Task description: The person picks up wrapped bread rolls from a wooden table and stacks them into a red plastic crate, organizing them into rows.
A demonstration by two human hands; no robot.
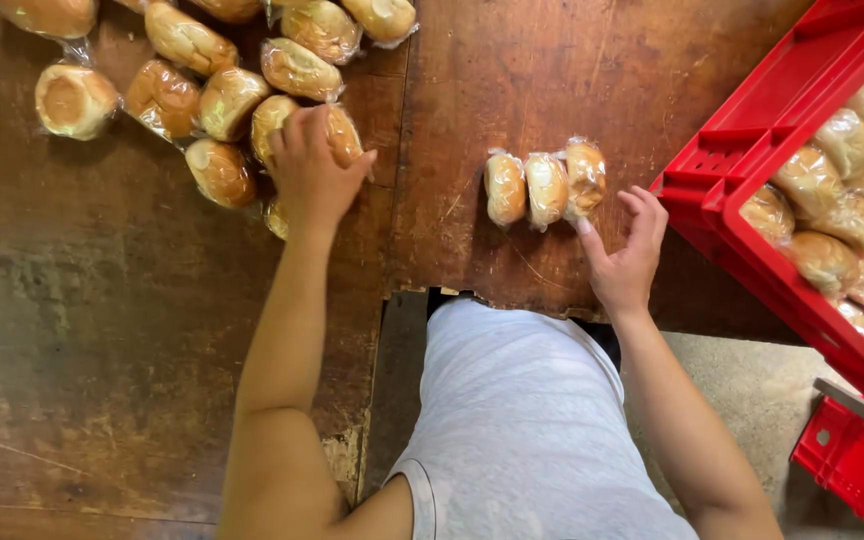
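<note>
A: Which item is central?

B: The row of three wrapped buns (545, 187), standing on edge and touching one another on the brown wooden table (512, 70).

A: Where is the right hand?

B: The right hand (627, 250) lies just right of the row, fingers (642, 205) spread and open, holding nothing; the thumb tip touches the wrap of the rightmost bun.

A: And the left hand?

B: Well left of the row, the left hand (310, 170) rests on a pile of wrapped buns (202, 80). Its fingers curl over one bun (337, 135); a closed grip cannot be confirmed.

A: What lies farther out?

B: Right of the row, a red plastic crate (752, 170) holds more bagged buns (832, 200). Below the row, past the table's chipped edge, is the person's white shirt (522, 420). A second red piece (852, 465) sits on the floor, lower right of the row.
</note>
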